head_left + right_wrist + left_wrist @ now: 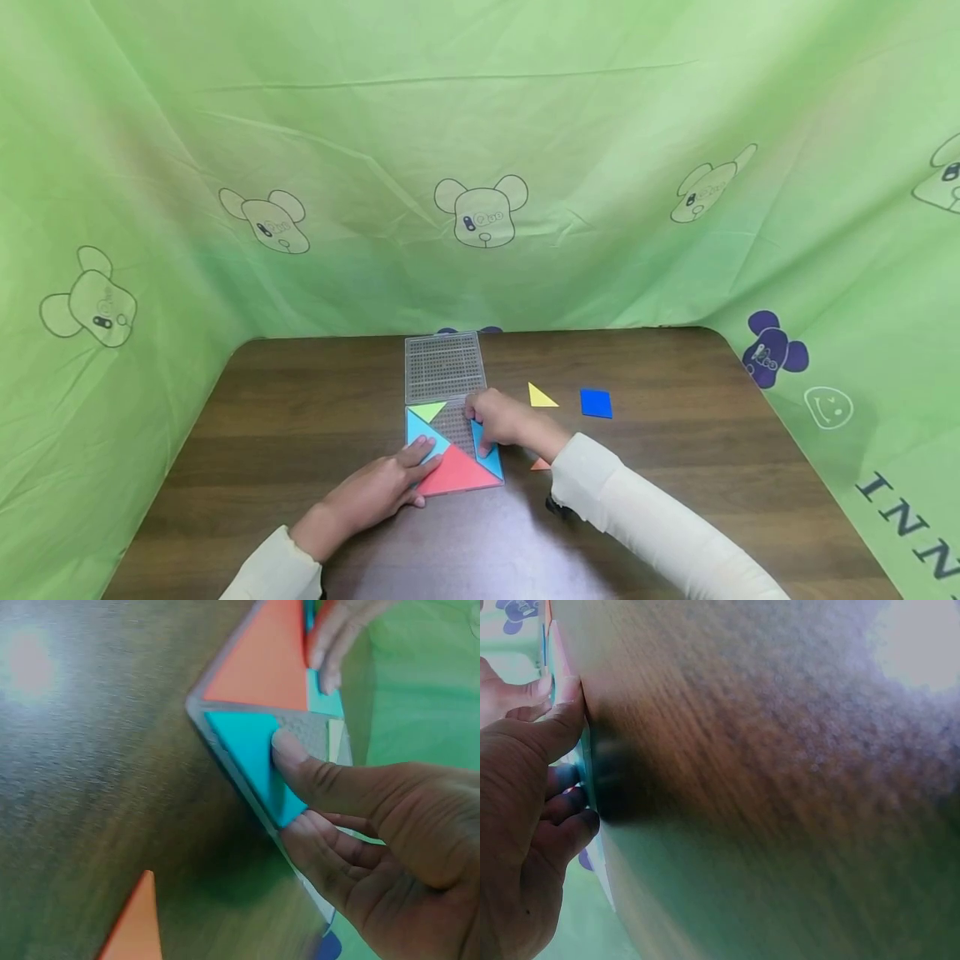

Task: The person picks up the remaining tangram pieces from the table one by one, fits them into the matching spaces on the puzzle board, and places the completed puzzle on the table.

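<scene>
My right hand (501,419) pinches a light blue parallelogram (259,761) at the right side of a clear plastic tangram case, thumb on its face and fingers at its outer edge. My left hand (382,487) rests at the case's near left corner, fingers laid over a large light blue triangle (422,431) and the edge of a large red triangle (459,472). Both triangles lie in the tray of the case (459,429). A light green triangle (429,411) sits in its far left corner.
The open lid (446,368) lies flat behind the tray. On the wooden table (315,400) to the right are a yellow triangle (541,397), a dark blue square (596,403) and an orange triangle (135,926), partly covered by my right arm in the head view. Green cloth hangs around the table.
</scene>
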`<state>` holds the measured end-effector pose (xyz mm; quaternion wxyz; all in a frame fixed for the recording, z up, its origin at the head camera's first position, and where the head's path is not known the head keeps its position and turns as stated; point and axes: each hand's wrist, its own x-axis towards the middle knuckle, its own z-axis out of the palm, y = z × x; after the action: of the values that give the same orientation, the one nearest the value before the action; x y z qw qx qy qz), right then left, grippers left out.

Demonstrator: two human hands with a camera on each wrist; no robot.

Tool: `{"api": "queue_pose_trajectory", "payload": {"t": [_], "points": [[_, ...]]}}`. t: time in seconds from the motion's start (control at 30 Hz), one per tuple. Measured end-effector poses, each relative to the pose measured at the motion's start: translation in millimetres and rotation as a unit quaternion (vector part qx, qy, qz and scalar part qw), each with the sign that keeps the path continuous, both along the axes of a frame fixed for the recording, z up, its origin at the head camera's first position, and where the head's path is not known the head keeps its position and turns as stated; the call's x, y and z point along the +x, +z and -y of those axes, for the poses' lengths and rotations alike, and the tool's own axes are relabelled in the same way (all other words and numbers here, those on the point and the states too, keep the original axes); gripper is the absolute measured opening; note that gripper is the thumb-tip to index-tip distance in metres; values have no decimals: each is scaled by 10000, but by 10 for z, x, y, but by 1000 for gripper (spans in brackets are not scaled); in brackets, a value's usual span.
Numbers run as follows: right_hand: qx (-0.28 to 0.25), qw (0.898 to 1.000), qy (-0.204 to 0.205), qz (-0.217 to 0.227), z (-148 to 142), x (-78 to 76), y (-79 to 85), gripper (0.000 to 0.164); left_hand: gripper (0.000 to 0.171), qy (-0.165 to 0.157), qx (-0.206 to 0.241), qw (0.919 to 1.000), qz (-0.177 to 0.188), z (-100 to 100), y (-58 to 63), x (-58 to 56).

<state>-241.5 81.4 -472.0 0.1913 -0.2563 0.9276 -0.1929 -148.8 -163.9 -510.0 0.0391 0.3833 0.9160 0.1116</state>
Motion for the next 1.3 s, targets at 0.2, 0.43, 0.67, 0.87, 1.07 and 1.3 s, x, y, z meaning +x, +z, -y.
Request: {"api": "queue_pose_trajectory", "payload": {"t": [0.2, 0.43, 0.67, 0.87, 1.07, 1.3], "points": [[90, 9998, 36, -152, 22, 23, -12, 46, 62, -5, -11, 10000, 26, 3, 4, -6], [338, 9993, -1, -188, 48, 48, 2, 49, 61, -66, 35, 10000, -59, 2, 7, -7], [489, 9986, -3, -178, 70, 92, 35, 55, 61, -70, -43, 9999, -142, 1, 7, -2], [605, 9974, 76, -381, 67, 146, 62, 55, 61, -90, -67, 9996, -257, -2, -5, -1], [699, 9953, 158, -650, 64, 206, 83, 49, 61, -156, -40, 9985, -518, 4, -2, 0], [98, 9963, -7, -850, -82, 194, 119, 46, 62, -92, -97, 9995, -291, -8, 10, -7]]}}
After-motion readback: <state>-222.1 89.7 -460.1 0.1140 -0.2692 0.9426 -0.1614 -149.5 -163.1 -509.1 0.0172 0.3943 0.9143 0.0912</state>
